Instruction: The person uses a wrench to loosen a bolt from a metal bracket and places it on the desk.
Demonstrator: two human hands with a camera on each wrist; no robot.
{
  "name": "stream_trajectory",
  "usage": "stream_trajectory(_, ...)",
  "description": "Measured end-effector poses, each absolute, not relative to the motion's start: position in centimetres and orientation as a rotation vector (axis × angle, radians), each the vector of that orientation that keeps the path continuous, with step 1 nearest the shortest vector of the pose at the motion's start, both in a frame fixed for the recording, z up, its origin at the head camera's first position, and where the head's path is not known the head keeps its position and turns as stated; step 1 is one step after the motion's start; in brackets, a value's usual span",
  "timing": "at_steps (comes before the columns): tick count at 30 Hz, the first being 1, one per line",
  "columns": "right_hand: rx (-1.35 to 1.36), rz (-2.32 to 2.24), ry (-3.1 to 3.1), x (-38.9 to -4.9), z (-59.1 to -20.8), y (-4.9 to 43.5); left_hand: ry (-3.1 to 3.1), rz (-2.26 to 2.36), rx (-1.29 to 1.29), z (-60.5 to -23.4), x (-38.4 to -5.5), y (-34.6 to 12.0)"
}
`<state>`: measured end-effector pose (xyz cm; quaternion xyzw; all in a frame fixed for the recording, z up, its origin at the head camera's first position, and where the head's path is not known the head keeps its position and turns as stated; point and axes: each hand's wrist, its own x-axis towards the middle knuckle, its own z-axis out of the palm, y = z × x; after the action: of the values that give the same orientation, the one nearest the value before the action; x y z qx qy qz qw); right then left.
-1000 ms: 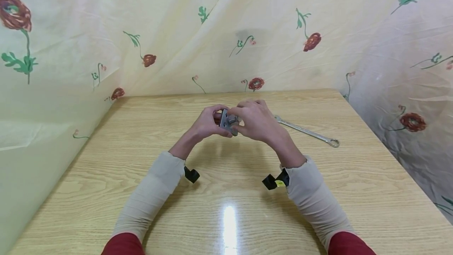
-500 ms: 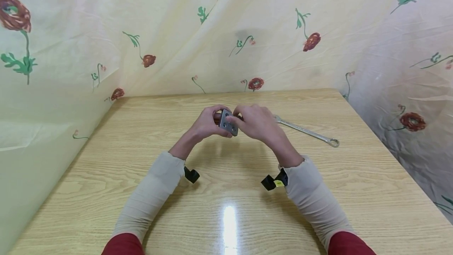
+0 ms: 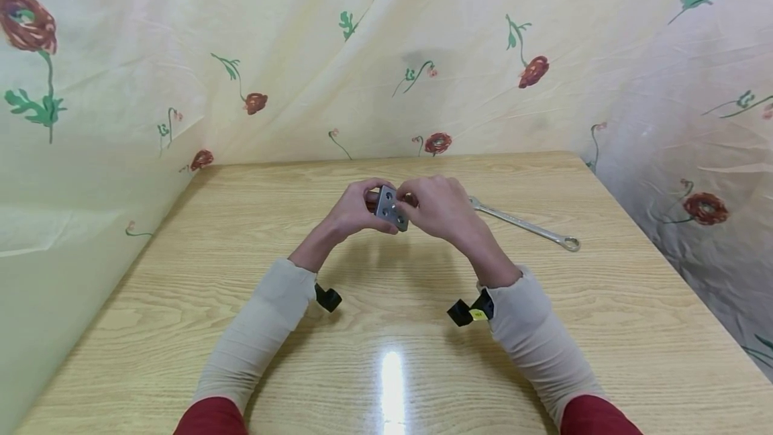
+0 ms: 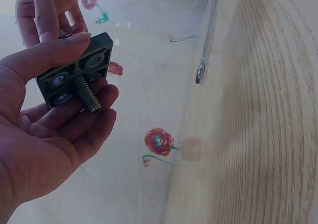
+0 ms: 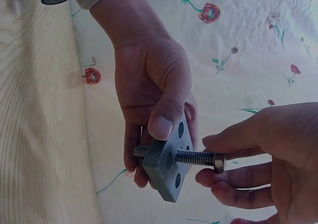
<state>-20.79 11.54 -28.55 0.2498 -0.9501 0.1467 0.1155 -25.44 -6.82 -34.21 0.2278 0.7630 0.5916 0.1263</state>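
My left hand point(image 3: 353, 210) grips a grey square metal plate point(image 5: 161, 178) by its edges, above the table. Holes pierce the plate near its corners, and its back is recessed, as the left wrist view shows. A threaded bolt point(image 5: 198, 158) runs through the middle, with its tip point(image 4: 89, 99) sticking out behind near my left fingers. On the near side, my right hand point(image 5: 278, 157) has thumb and fingertips curled around the bolt's head point(image 5: 219, 163). A length of bare thread shows between that head and the plate.
A combination wrench point(image 3: 524, 224) lies on the wood-grain table point(image 3: 386, 314) to the right of my hands. Flower-print sheeting point(image 3: 302, 72) hangs behind the table and along both sides. Black camera mounts point(image 3: 329, 299) stick out at the wrists.
My right thumb and fingers have shifted around the bolt; the thumb lay further over the plate half a second ago and has drawn back. My left hand and the plate stay nearly still.
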Motion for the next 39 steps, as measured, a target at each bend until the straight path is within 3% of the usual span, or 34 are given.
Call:
stream_trajectory(23,0.918,0.166,-2.676,-20.45,-28.31,11.79,2.234,1.714,0.642,-34.24,-25.53,-6.83)
stream_trajectory(39,0.775,0.329,-2.782,-20.82,-28.23,12.32,2.248,1.718,0.659,-34.26,-25.40,-6.90)
